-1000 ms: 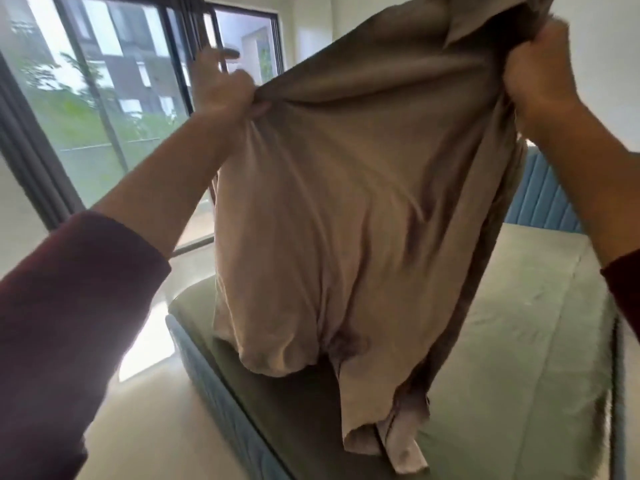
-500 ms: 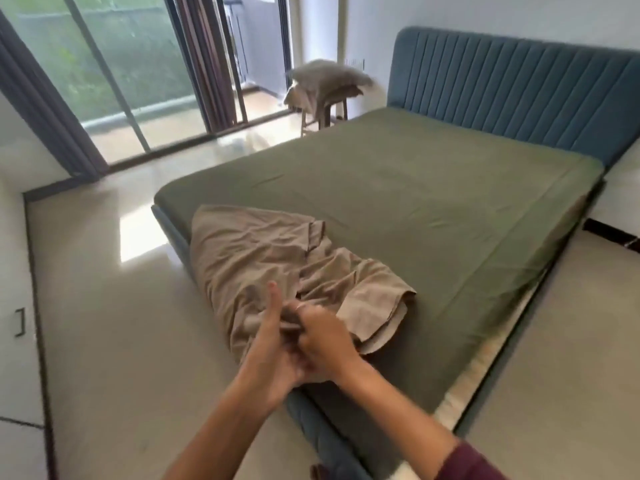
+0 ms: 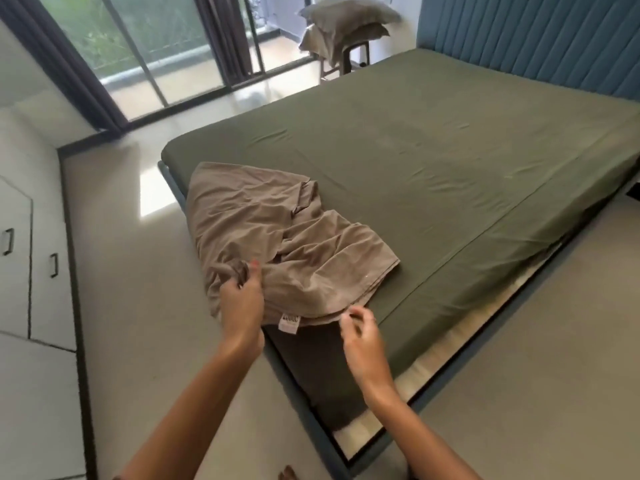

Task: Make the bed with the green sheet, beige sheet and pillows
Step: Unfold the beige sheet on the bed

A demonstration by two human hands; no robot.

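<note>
The green sheet is spread over the mattress of the blue bed. The beige sheet lies crumpled in a heap on the near left corner, a white label hanging at its front edge. My left hand grips a bunched fold at the heap's left side. My right hand hovers at the front hem right of the label, fingers loosely curled, and I cannot tell whether it touches the hem. Two beige pillows are stacked on a stool beyond the bed's far side.
The blue padded headboard stands at the far right. Sliding glass doors with dark curtains run along the back. White cabinets line the left wall. Pale floor surrounds the bed, and my bare toes show at the bottom.
One second ago both hands held the beige sheet up high. It then came down onto the bed corner, and my hands, together half a second ago, have spread apart along its near edge.
</note>
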